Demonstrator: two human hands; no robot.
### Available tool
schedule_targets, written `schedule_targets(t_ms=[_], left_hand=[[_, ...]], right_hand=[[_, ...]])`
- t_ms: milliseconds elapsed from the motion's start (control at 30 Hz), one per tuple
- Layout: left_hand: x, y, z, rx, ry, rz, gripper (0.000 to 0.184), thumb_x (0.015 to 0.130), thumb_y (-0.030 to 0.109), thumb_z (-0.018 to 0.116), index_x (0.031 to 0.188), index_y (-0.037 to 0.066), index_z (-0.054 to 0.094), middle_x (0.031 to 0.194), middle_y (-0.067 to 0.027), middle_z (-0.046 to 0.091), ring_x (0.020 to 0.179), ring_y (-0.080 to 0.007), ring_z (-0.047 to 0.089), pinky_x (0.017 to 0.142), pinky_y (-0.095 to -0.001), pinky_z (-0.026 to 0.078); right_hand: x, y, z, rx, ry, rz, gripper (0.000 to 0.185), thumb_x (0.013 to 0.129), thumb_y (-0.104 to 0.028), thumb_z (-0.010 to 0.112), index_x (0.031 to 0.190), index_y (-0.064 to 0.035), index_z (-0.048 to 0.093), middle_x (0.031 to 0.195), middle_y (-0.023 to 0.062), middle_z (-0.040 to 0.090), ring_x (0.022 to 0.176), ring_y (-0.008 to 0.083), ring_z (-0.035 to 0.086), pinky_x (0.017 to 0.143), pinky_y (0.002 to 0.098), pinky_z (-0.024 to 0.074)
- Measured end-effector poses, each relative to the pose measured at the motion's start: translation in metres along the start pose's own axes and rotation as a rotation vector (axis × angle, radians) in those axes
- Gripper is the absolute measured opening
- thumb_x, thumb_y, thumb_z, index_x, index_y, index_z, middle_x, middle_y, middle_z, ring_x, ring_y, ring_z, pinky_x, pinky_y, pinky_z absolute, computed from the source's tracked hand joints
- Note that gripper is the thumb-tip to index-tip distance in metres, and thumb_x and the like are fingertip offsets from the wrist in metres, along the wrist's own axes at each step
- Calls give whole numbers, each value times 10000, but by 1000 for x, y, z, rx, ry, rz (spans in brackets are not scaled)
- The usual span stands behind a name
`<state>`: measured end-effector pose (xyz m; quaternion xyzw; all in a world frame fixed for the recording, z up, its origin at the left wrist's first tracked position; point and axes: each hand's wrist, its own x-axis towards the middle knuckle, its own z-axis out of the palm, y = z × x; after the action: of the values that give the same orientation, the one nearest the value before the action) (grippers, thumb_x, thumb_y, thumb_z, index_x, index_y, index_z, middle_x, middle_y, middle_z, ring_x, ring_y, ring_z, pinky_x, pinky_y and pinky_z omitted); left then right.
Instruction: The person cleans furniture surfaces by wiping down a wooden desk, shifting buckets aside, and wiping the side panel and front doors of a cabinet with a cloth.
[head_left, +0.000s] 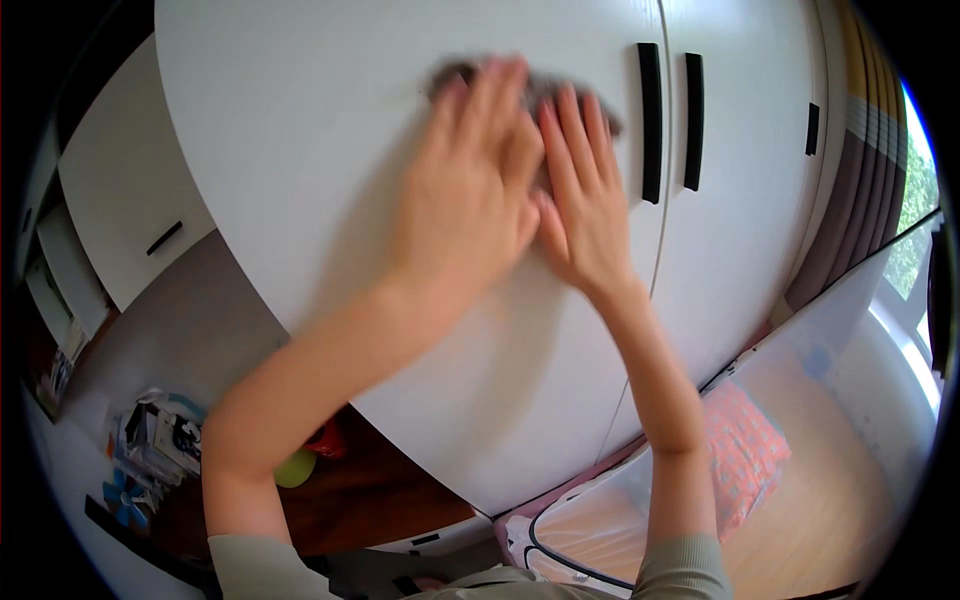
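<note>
A dark grey-brown cloth [540,86] lies against the white wardrobe door [300,130], mostly covered by my hands. My left hand [470,170] presses it with fingers stretched out and is a little blurred. Beside it, my right hand [585,180] lies flat on the cloth's right part, fingers extended and slightly apart. Cloth edges show past the fingertips of both hands. To the right of my right hand is a long black door handle [650,125], which it does not touch.
A second black handle [694,122] is on the adjoining door. Below left, a brown wooden desk [370,490] holds a green round object [296,468] and assorted items. Lower right, a netted bed enclosure [590,520] has a pink patterned pillow [740,450]. A curtain [850,200] hangs at right.
</note>
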<state>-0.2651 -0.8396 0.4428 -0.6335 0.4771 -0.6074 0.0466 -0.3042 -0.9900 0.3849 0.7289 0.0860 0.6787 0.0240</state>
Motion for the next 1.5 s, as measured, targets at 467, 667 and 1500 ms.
schedule_targets(t_ms=[467, 667, 1500], left_hand=[[-123, 17, -1, 9, -239, -166, 728, 809, 302, 462, 1465, 39, 289, 1540, -101, 248, 1433, -246, 206, 1140, -381, 193], [-187, 41, 4, -89, -256, 51, 704, 770, 246, 514, 1420, 17, 370, 1500, -113, 333, 1402, -240, 288, 1114, -382, 246], [-346, 103, 21, -199, -291, -222, 699, 866, 403, 509, 1392, -35, 372, 1476, -204, 321, 1394, -349, 266, 1073, -454, 290]], right_hand=[[-53, -62, 16, 43, -196, -85, 639, 798, -332, 505, 1388, -95, 451, 1460, 92, 397, 1374, 314, 318, 1116, 474, 223], [-144, -82, 22, -19, -272, -57, 620, 837, -415, 509, 1370, -101, 470, 1444, 81, 420, 1361, 307, 339, 1129, 482, 205], [-240, -154, 51, 26, -398, -251, 638, 897, -594, 414, 1407, -211, 437, 1472, -50, 388, 1365, 163, 326, 1097, 389, 246]])
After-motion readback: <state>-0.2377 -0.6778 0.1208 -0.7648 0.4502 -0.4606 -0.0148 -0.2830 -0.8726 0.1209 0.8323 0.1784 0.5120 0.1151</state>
